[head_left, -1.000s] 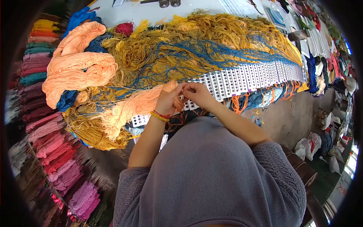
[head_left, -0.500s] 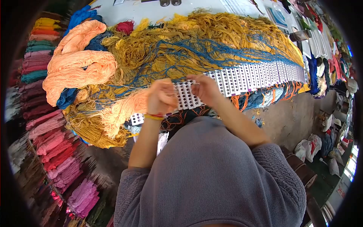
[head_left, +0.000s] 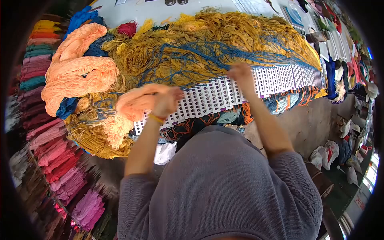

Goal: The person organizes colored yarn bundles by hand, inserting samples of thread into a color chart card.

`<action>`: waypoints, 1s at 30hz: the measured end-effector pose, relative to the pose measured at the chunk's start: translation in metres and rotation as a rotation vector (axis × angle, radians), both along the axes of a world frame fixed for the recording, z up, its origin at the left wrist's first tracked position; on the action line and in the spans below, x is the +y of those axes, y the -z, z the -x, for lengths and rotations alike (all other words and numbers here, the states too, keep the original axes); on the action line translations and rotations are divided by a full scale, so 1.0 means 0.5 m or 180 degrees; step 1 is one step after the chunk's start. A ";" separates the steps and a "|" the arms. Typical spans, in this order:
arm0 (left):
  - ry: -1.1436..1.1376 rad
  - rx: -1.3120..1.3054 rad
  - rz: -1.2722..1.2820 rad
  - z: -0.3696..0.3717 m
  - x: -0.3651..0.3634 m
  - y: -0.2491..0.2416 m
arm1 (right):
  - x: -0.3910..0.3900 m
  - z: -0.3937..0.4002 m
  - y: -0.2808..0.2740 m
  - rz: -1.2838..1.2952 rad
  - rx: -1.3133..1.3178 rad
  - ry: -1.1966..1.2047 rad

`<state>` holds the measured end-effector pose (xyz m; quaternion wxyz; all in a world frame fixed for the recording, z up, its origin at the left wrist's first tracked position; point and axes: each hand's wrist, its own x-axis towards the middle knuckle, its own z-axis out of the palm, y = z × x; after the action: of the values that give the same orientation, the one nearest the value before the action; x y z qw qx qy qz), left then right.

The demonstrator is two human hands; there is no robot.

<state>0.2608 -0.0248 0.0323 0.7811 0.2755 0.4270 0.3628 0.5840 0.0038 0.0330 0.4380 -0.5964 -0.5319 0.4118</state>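
Observation:
My left hand [head_left: 168, 103], a yellow band at its wrist, is closed around a bunch of peach yarn [head_left: 137, 100]. The yarn trails leftward from it over the pile. Under and beside that hand runs a long row of white cards with punched holes [head_left: 212, 96]. My right hand [head_left: 242, 75] is over the upper edge of the cards, beside loose blue threads [head_left: 212, 54]. Its fingers are curled together and slightly smeared; whether a strand is between them does not show. Dark yellow yarn [head_left: 232, 26] lies heaped behind the cards.
A thick peach skein [head_left: 84, 74] sits on the pile at the left. Skeins in many colours [head_left: 54, 150] hang along the left side. Orange and dark threads [head_left: 294, 101] hang below the cards. Scissor handles [head_left: 176, 2] and papers [head_left: 252, 6] lie on the white tabletop.
My hands have moved apart. The right went right and farther out along the cards; the left shifted slightly left, with the peach yarn lifted into a loop.

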 end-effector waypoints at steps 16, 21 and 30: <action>0.0299 0.1666 -0.0125 -0.169 0.008 0.086 | -0.067 0.181 0.020 0.0799 -0.1305 -0.0841; 0.0689 0.2399 -0.0111 -0.170 0.018 0.022 | -0.066 0.186 0.019 0.0938 -0.1291 -0.0756; -0.0017 -0.0976 0.1217 -0.109 0.025 -0.057 | -0.069 0.167 0.015 0.0332 -0.1268 -0.0886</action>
<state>0.3152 -0.0123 0.0609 0.8737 0.0632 0.3652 0.3151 0.5006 -0.0306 0.0257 0.2321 -0.6086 -0.6628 0.3693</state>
